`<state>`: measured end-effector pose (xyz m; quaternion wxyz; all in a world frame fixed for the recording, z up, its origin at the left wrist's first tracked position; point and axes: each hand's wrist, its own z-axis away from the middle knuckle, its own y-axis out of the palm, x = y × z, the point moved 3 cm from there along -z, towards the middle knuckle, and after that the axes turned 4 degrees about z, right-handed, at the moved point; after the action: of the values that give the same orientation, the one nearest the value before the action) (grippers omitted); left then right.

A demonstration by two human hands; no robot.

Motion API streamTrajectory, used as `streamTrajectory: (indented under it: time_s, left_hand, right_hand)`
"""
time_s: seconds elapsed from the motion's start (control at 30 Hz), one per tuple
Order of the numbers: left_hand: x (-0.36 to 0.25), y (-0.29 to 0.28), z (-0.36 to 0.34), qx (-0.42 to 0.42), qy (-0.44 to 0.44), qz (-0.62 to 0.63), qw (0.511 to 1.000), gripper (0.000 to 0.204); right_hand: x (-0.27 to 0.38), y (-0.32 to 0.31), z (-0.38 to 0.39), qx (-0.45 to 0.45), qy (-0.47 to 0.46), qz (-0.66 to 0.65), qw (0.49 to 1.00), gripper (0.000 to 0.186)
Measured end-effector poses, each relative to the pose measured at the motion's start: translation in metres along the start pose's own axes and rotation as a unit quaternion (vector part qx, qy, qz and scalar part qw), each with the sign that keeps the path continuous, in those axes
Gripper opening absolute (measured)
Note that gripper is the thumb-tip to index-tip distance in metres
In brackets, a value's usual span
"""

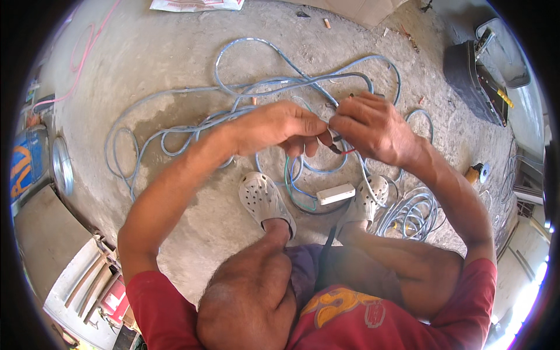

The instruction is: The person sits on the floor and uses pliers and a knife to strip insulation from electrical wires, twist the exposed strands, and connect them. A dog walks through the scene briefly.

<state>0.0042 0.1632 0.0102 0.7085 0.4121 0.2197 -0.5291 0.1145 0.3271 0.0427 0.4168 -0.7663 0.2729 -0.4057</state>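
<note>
My two hands meet above the floor, fingertips nearly touching. My left hand (pixel 291 125) is closed in a pinch, with thumb and forefinger pressed together on what looks like a thin wire end, mostly hidden. My right hand (pixel 373 125) is closed around a cable; a grey-blue loop of the cable (pixel 363 76) rises just beyond its fingers. Below the fingertips, a short red wire (pixel 348 151) and a dark piece show between the hands. Under them, thin green and blue wires (pixel 288 175) hang near a white rectangular box (pixel 336 193) between my shoes.
Long loops of grey-blue cable (pixel 169 137) lie over the concrete. A coil (pixel 411 216) rests beside my right shoe (pixel 373 189). At the far right stands a black toolbox (pixel 461 76) with its lid open. A wire spool (pixel 483 172) and, at left, a wire coil (pixel 61 166) lie around.
</note>
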Motion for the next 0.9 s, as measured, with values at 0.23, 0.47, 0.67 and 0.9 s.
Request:
streamTrajectory:
  time_s: [0.23, 0.47, 0.67, 0.9]
  left_hand:
    - [0.027, 0.033, 0.018, -0.186, 0.353, -0.451, 0.798, 0.018]
    - [0.050, 0.030, 0.020, -0.233, 0.330, -0.302, 0.864, 0.023]
    - [0.078, 0.031, 0.021, -0.021, -0.015, 0.205, 0.978, 0.044]
    - [0.092, 0.047, 0.012, -0.116, 0.154, -0.177, 0.965, 0.026]
  right_hand:
    - [0.021, 0.029, 0.013, 0.058, 0.104, -0.201, 0.972, 0.014]
    - [0.019, 0.033, 0.020, 0.146, 0.319, -0.402, 0.846, 0.016]
    - [0.033, 0.048, 0.032, 0.087, 0.032, -0.168, 0.981, 0.018]
    - [0.032, 0.053, 0.040, 0.105, 0.073, -0.235, 0.964, 0.014]
